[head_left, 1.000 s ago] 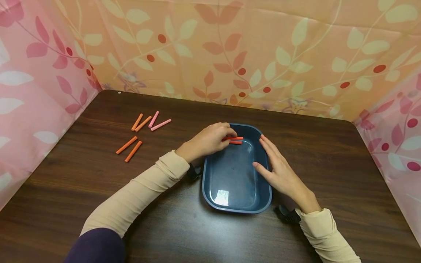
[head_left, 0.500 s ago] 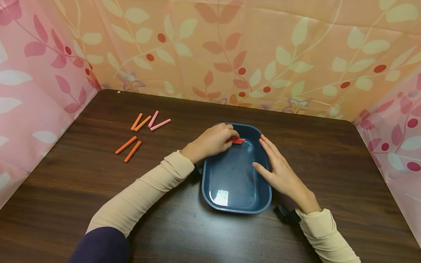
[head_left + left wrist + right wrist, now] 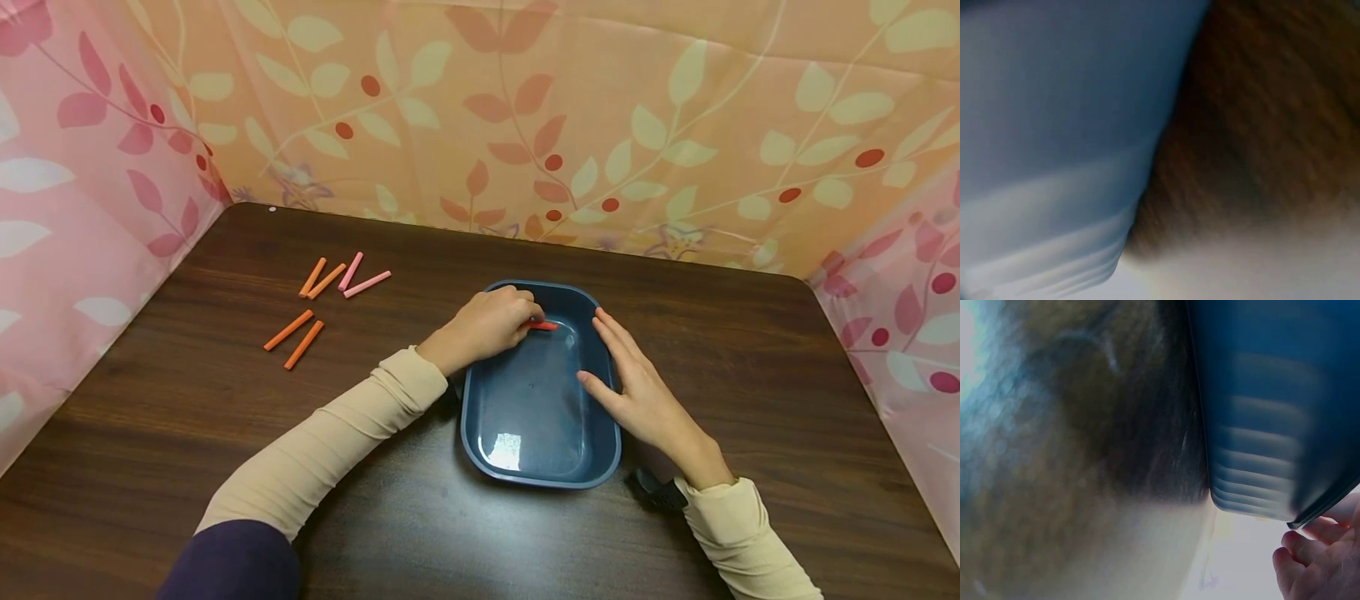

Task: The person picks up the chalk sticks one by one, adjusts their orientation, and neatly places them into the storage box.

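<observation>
A deep blue plastic tray (image 3: pixel 542 479) stands on the dark wood table. Inside its far left corner my left hand (image 3: pixel 491 323), fingers curled, pinches a short red chalk-like stick (image 3: pixel 546 326); only the right end shows. Whether a second red stick lies under the fingers is hidden. My right hand (image 3: pixel 647 396) rests on the tray's right rim, fingers straight and thumb over the inside. In the right wrist view its fingertips (image 3: pixel 1300 547) show by the rim, beyond the tray's outer wall (image 3: pixel 1260 437). The left wrist view has just the tray's outer side (image 3: pixel 1066 125), blurred.
On the table (image 3: pixel 187 400) to the left lie pairs of similar sticks: light orange (image 3: pixel 326 282), pink (image 3: pixel 367 284) and darker orange (image 3: pixel 303 345). Floral curtains (image 3: pixel 480 108) hang along the back and both sides.
My left hand has shifted slightly right and down inside the tray. Two red sticks showed apart at its fingers; now just one end is visible. The right hand stays put.
</observation>
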Motion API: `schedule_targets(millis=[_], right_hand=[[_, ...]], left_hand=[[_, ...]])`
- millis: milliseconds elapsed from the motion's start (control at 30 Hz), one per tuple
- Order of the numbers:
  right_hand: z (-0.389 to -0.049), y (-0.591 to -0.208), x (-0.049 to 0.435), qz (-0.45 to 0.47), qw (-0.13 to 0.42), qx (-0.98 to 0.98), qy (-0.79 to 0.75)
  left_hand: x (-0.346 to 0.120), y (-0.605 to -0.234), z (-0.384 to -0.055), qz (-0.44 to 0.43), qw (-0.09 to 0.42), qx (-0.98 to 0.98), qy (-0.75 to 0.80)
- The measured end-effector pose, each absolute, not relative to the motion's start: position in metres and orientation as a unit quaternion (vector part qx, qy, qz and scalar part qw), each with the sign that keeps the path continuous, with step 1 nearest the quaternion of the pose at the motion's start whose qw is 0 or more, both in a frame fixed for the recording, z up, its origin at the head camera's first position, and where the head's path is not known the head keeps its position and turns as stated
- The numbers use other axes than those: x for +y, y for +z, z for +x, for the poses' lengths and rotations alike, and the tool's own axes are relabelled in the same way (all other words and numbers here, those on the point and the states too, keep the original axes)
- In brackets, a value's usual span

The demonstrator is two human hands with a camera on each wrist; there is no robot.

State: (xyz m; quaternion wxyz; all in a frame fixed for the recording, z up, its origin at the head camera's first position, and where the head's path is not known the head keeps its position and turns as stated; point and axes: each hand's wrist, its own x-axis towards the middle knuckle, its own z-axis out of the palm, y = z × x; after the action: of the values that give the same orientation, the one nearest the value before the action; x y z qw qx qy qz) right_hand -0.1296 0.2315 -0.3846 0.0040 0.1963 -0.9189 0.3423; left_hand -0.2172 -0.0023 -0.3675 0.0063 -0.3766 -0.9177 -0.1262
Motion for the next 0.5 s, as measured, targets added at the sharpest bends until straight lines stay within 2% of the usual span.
schedule_targets(millis=[500], right_hand=[[-0.1298,-0.3852,0.2318,0.2,0.011,-0.918,0.343]], left_hand=[[-0.002,-0.368,-0.218,-0.384,0.01,-0.916,-0.113]])
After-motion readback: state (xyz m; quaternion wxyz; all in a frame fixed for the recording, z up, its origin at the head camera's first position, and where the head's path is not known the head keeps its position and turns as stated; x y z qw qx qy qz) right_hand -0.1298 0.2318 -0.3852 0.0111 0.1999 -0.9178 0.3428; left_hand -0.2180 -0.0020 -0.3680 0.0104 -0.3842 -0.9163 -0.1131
